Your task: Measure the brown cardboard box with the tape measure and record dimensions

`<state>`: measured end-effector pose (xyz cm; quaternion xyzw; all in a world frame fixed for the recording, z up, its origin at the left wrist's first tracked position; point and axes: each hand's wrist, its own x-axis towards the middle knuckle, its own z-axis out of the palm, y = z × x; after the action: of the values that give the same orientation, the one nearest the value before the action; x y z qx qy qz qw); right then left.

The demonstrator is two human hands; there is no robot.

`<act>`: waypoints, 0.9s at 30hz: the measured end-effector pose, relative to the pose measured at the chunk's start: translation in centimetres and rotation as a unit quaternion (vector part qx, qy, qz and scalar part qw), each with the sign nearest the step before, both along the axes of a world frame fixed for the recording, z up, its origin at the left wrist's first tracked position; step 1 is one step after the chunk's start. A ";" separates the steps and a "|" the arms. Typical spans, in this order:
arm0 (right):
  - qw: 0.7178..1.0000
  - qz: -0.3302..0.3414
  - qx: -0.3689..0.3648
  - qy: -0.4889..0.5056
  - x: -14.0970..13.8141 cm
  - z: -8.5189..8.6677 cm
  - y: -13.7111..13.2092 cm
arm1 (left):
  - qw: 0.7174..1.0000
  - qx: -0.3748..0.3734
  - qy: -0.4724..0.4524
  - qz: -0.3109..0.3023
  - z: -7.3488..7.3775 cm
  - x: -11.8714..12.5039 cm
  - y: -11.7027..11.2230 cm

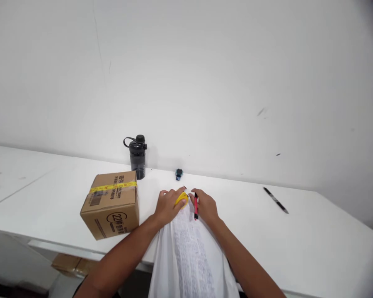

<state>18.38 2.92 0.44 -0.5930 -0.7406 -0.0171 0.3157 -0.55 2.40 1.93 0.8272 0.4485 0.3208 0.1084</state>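
from here i see the left hand [167, 205] closed around the yellow tool [181, 198] and the right hand [207, 206] around the red-black pen [196, 205], near the small watch [179, 174], so i would steady these 2 gently.

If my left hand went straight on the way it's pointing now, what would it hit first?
Most likely your right hand, which lies just ahead and to the right of your left hand's fingertips, though exact depth is hard to judge.
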 end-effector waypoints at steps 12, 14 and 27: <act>0.998 -0.016 0.010 0.066 1.5 -1.7 0.2 | 0.997 -0.036 -0.038 0.052 0.0 0.3 0.4; 0.998 0.002 0.002 0.063 1.3 -1.7 0.1 | 0.997 -0.036 -0.044 0.054 -0.1 0.3 0.5; 0.990 0.109 0.040 0.075 0.6 -2.4 -1.1 | 0.998 0.042 -0.047 0.025 -0.5 0.1 -1.0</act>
<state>19.00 1.78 -1.98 -0.4952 -0.7736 0.0321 0.3940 -0.47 1.43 1.41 0.8034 0.4497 0.3807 0.0861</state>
